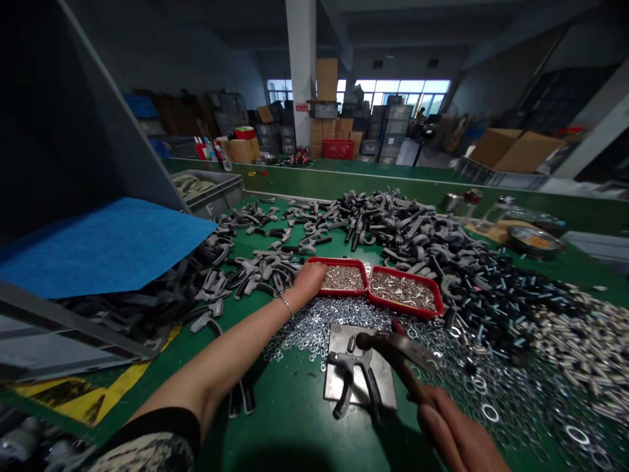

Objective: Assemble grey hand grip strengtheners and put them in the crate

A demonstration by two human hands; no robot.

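Observation:
My right hand [449, 426] grips a hammer [415, 387] by its wooden handle. The hammer's dark head lies over a square metal plate [335, 387]. On that plate rests a grey plier-like tool part [350, 360] with two dark-tipped handles, its upper end close to the hammer's rounded face. My left hand [309, 280] reaches to the left end of a red tray [339, 293] full of tiny metal pins. Its fingers are drawn together there, and what they may hold is hidden. Beside it a second red tray [435, 308] contains larger metal pins.
Grey handle parts [393, 219] lie heaped at the back. Loose washers [354, 308] surround the trays and plate. Black bolted knobs [501, 308] and silvery sleeves [574, 334] are piled at right. A grey bin [59, 341] with blue sheet [113, 242] stands at left.

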